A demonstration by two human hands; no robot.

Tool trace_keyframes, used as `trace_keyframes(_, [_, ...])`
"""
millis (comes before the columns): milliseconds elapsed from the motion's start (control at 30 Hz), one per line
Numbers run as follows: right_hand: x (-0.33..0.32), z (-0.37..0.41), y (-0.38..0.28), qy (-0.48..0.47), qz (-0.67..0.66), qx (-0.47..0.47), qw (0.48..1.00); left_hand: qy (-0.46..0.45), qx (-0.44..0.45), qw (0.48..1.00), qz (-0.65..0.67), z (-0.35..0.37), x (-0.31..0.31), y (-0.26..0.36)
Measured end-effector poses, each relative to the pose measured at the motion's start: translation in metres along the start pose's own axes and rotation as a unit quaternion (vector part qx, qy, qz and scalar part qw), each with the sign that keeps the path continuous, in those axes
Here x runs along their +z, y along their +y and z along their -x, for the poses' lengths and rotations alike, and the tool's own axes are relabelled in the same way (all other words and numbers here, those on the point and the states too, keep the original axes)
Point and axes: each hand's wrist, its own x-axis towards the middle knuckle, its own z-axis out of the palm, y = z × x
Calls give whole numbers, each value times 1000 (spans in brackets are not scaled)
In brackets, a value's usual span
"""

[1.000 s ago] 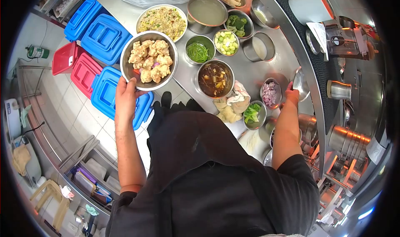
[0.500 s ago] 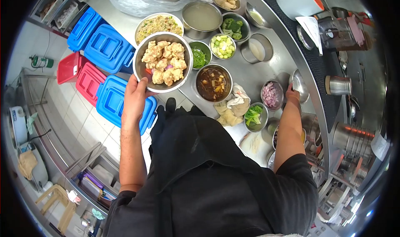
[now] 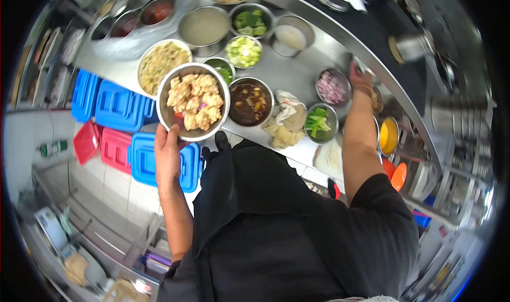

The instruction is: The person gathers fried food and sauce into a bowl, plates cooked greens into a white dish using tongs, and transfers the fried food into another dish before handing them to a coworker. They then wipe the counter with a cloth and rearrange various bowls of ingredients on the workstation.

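My left hand grips the near rim of a steel bowl, its thumb on the edge. Inside are battered fried pieces with bits of red and purple vegetable beneath. On the right, my right hand reaches past a bowl of chopped onion to a shiny steel bowl by the counter's raised edge. Its fingers are blurred, and I cannot tell whether they grip that bowl. A bowl of brown sauce stands between my hands, beside a crumpled cloth.
Fried rice fills a plate behind the held bowl. Bowls of cut green vegetable, broccoli and leafy greens stand on the steel counter. Blue lidded bins are on the floor at left.
My view has turned, shifting the counter up and left. My left hand still holds the bowl of fried pieces, now slightly lower in view. My right hand stays extended by the counter's raised edge.
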Motion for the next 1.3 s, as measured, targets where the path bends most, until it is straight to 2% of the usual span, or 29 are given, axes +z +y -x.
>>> trace_keyframes(33, [18,24,7,83,-3,34,996,-10,-7,1000,5,-1,3,-1])
trace_keyframes(167, [32,79,18,22,206,45,977,-49,-15,999,-16,-5,13,-2])
trace_keyframes(233, [43,119,26,-45,318,52,946,-80,-16,996,-21,-7,18,-1])
trace_keyframes(300, [68,189,45,-145,484,41,862,-115,-16,993,-31,-11,26,4])
trace_keyframes(333, [81,229,58,-193,558,35,806,-116,-25,992,-49,-14,31,3])
trace_keyframes(400, [105,314,84,-268,688,100,667,-137,0,987,-89,-18,42,2])
trace_keyframes(467, [104,363,105,-356,691,171,605,-170,-19,981,-94,-19,57,7])
trace_keyframes(533, [79,382,129,-363,660,185,631,-182,-3,974,-136,-17,70,12])
trace_keyframes(600, [83,409,134,-335,765,78,545,-193,24,965,-178,-17,75,3])
trace_keyframes(667, [74,420,139,-328,728,14,602,-172,86,956,-223,-11,76,-1])
trace_keyframes(733, [70,415,138,-342,673,65,653,-198,59,958,-199,-15,77,-3])
trace_keyframes(767, [67,411,139,-347,660,52,665,-225,59,957,-172,-17,77,-2])
trace_keyframes(800, [60,402,137,-328,679,63,654,-260,59,953,-144,-20,78,-3])
trace_keyframes(867, [60,401,134,-326,656,67,677,-279,20,956,-90,-29,82,-16])
trace_keyframes(900, [56,401,129,-319,645,78,690,-288,-23,947,-142,-17,80,18])
trace_keyframes(1000, [55,398,124,-305,621,94,716,-288,-33,946,-144,-27,71,37])
trace_keyframes(1133, [31,382,111,-298,610,91,729,-212,39,970,-111,-45,50,57])
trace_keyframes(1300, [19,381,96,-274,611,82,738,-97,82,987,-98,-61,41,79])
